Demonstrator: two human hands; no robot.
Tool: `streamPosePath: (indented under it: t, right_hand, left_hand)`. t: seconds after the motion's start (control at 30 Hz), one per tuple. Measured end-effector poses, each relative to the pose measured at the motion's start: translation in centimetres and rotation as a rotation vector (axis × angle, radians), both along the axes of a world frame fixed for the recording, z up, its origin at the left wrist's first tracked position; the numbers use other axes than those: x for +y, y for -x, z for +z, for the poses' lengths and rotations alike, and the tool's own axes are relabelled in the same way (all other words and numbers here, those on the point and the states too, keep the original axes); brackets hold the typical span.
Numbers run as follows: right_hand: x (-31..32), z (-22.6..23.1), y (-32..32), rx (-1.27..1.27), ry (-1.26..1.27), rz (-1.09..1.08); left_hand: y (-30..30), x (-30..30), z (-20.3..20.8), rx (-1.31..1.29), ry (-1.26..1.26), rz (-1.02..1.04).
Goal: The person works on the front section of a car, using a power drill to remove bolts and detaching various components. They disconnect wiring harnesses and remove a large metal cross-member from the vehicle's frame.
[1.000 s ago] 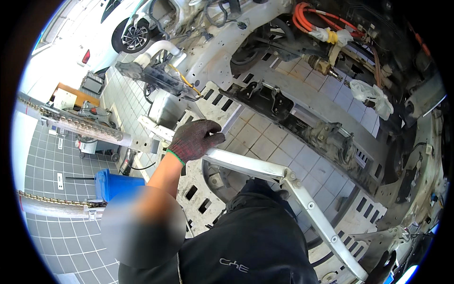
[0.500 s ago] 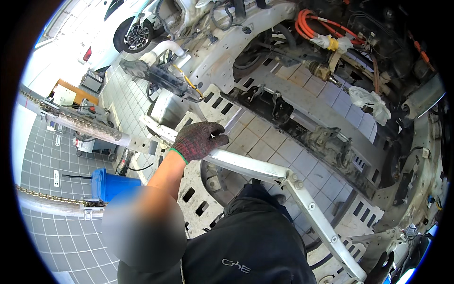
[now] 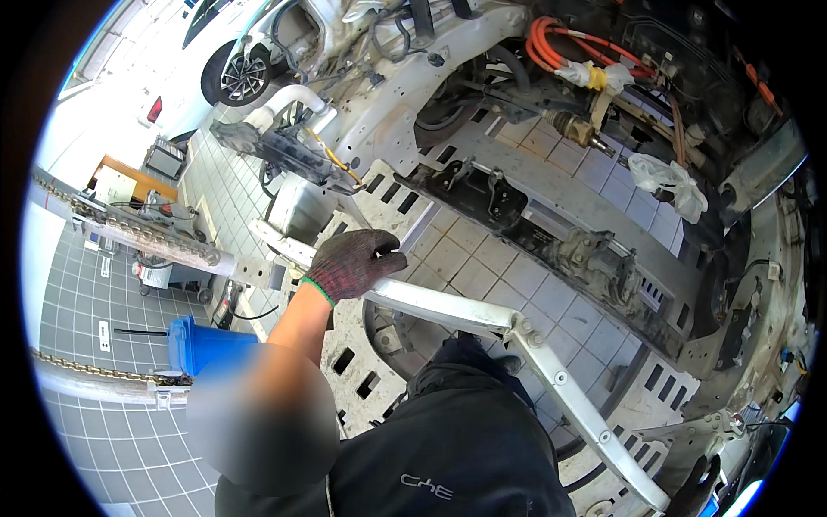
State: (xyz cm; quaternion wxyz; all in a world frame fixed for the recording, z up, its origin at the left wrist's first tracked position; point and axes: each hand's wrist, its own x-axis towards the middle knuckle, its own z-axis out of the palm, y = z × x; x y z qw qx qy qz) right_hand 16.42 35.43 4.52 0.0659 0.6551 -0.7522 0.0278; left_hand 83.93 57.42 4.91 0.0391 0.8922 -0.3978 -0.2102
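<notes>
A long silver metal bar (image 3: 441, 303) runs across in front of my body and bends at a bolted joint, then slopes to the lower right. My left hand (image 3: 355, 265), in a dark knitted glove with red flecks and a green cuff, is curled over the bar left of that bend. At the lower right edge, beside the bar's far lower end, part of a dark glove shows, apparently my right hand (image 3: 694, 491); most of it is cut off or in shadow, and its grip cannot be made out. Beyond the bar lies a black crossmember (image 3: 534, 237) with brackets.
A stripped car body (image 3: 388, 121) surrounds the work space, with orange cables (image 3: 543, 52) and a plastic-wrapped shaft end (image 3: 668, 185). Slotted metal platforms (image 3: 349, 327) stand beneath. To the left are a chain-fitted beam (image 3: 142, 233), a blue bin (image 3: 215, 345) and a white car (image 3: 185, 52).
The whole view has shifted slightly. My left hand stays on the bar, with its fingers in nearly the same pose.
</notes>
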Motion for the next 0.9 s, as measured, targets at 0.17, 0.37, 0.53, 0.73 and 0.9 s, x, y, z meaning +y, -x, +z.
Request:
streamPosePath:
  t: [0.17,0.37,0.53,0.73,0.9]
  right_hand:
    - [0.2,1.0,-1.6,-0.031,-0.034,-0.051]
    - [0.2,1.0,-1.8,-0.067,0.005,-0.021]
    - [0.3,0.8,-1.0,-0.12,-0.005,0.001]
    - [0.2,0.4,-0.5,-0.144,-0.016,-0.01]
    - [0.2,0.5,-0.5,-0.081,-0.003,0.017]
  left_hand:
    - [0.1,-0.2,0.0,0.009,0.0,0.026]
    - [0.1,-0.1,-0.2,-0.004,0.003,0.038]
    - [0.0,-0.1,-0.5,-0.006,-0.01,0.04]
    - [-0.1,-0.6,-0.3,0.031,-0.117,0.056]
    - [0.0,-0.9,-0.1,0.024,-0.14,0.052]
